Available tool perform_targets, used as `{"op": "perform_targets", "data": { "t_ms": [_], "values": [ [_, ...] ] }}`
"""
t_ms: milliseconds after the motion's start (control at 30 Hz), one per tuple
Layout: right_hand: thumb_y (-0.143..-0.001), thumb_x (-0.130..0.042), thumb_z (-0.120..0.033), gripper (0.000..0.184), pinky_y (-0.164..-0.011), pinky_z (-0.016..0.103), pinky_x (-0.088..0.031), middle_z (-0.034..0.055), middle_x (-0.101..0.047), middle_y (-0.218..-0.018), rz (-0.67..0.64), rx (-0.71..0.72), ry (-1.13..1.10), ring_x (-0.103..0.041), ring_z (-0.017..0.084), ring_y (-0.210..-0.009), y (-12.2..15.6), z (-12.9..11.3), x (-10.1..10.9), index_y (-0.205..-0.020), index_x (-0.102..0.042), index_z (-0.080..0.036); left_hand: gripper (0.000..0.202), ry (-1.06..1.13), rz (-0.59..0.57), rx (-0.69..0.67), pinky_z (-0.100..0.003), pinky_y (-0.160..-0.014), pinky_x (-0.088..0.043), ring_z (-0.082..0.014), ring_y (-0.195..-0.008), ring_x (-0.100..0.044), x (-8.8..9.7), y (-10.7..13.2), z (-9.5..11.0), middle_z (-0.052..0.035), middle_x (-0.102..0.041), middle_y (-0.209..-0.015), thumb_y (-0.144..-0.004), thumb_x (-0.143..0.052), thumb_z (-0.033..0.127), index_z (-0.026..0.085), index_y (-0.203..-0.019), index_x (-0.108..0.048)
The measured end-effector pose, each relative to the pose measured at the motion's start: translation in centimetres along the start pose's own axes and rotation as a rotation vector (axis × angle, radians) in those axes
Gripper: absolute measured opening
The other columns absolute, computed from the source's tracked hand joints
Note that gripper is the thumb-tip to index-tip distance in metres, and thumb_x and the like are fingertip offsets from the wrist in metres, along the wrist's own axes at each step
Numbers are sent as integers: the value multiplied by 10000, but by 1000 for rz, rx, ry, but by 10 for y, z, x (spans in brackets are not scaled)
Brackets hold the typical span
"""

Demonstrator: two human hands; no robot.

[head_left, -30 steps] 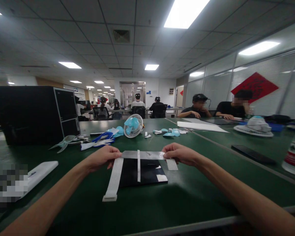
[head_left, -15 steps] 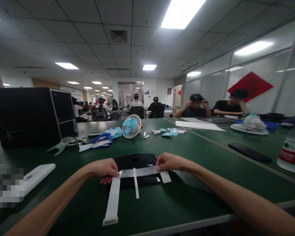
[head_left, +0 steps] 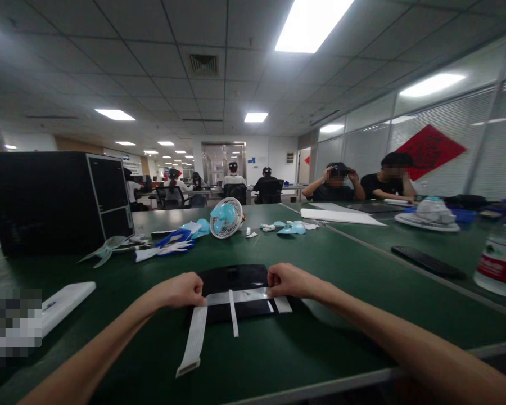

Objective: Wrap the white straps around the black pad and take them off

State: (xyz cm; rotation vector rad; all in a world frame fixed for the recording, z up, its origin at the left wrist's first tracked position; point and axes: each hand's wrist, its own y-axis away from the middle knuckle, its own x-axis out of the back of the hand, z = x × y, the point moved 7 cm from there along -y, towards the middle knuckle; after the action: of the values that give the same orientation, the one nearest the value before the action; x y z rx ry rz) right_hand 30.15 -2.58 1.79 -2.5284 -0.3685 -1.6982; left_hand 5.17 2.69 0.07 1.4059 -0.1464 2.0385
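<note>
A black flat panel [head_left: 236,275] lies on the green table in front of me. Across it runs a shiny silvery tape strip [head_left: 253,295], seemingly lying on or very close to the panel. My left hand [head_left: 183,289] is closed at the strip's left end. At its right end, my right hand [head_left: 293,280] is closed too, fingertips pressed down. From under the left end a white ribbon cable [head_left: 194,337] with a connector hangs toward me. A narrow white strip [head_left: 234,318] crosses the middle, and a short white ribbon piece [head_left: 283,304] shows below my right hand.
Beyond the panel are a small fan [head_left: 226,217], blue-white gloves [head_left: 168,244] and light-blue fan parts [head_left: 293,227]. A black computer case [head_left: 46,202] stands left, near a white flat box [head_left: 67,298]. On the right are a dark phone [head_left: 425,262] and a bottle [head_left: 501,264]. Several people sit farther back.
Both hands have come slightly down with the silvery strip, which looks flatter against the panel. My left hand's lower fingers have curled in. The ribbon cable's free end has shifted up a little.
</note>
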Motion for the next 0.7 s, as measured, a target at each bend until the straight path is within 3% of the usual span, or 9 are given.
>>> {"op": "perform_targets", "data": {
  "t_ms": [100, 233, 433, 567, 700],
  "values": [
    [-739, -624, -361, 271, -598, 233, -395, 30, -615, -904, -10, 29, -20, -555, 140, -762, 2, -4, -2, -923, -630, -161, 244, -92, 81, -213, -262, -652, -430, -167, -800, -550, 1, 7, 26, -15, -590, -943, -756, -544, 283, 224, -983, -612],
    [-760, -609, -329, 223, -597, 233, -418, 22, -628, -876, -31, 48, -34, -570, 134, -743, 3, -6, -3, -902, -635, -160, 476, -171, 77, -451, -271, -801, -410, -153, -935, -529, -11, 15, 50, -7, -533, -1103, -804, -399, 101, 339, -1194, -533],
    [-795, -574, -304, 192, -582, 235, -429, 28, -636, -848, -24, 87, 80, -571, 131, -702, 7, -21, -1, -895, -646, -157, 583, -239, 57, -464, -273, -840, -397, -158, -986, -513, -16, 12, 49, -11, -505, -1143, -775, -394, 37, 357, -1253, -490],
    [-843, -514, -251, 200, -775, 286, -442, 64, -626, -976, 114, 364, 204, -568, 160, -869, 17, -58, -4, -940, -661, -156, 579, -216, 48, -453, -273, -833, -402, -158, -982, -511, -15, 13, 49, -7, -499, -1151, -778, -387, 39, 360, -1247, -495],
    [-880, -488, -291, 340, -976, 328, -360, 94, -577, -1187, 51, 629, 197, -498, 186, -1106, 31, -93, -24, -1175, -592, -159, 560, -201, 48, -476, -278, -856, -392, -160, -978, -510, -16, 14, 53, -11, -507, -1127, -778, -403, 52, 350, -1240, -507]
  ]
}}
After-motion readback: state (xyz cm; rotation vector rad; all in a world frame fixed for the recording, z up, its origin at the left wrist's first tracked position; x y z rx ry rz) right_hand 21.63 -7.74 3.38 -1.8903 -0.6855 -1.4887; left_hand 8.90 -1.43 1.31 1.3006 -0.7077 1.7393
